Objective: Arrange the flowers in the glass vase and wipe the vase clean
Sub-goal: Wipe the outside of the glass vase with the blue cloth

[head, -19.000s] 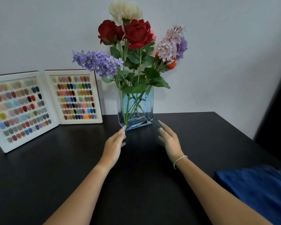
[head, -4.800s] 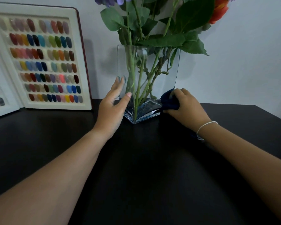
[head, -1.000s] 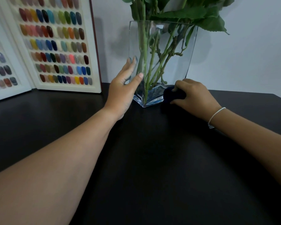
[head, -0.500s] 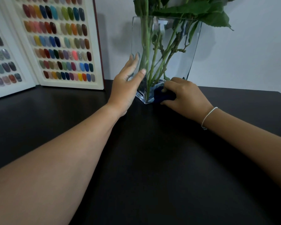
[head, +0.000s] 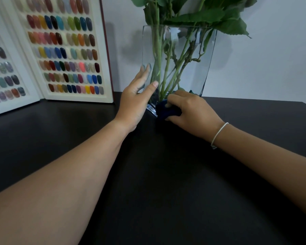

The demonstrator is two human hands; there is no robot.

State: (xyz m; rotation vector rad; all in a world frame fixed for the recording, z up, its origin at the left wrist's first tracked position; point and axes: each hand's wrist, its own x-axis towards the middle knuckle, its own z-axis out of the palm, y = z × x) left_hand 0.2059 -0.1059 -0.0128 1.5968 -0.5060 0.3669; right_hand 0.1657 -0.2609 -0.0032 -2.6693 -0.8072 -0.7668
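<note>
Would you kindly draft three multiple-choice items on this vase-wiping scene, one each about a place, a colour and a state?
1. Where does the nail colour chart stand?
A. left of the glass vase, against the wall
B. flat on the table, right of the vase
C. in front of the vase

2. What colour is the cloth?
A. white
B. dark blue
C. yellow

3. How does the left hand meet the glass vase?
A. curled round a stem
B. straight fingers laid against its left side
C. lifted well away from it

Answers:
1 A: the chart stands upright at the wall, left of the vase.
2 B: the wad gripped by the right hand at the vase's base is dark blue.
3 B: the fingers lie straight on the glass, thumb on the front face.
</note>
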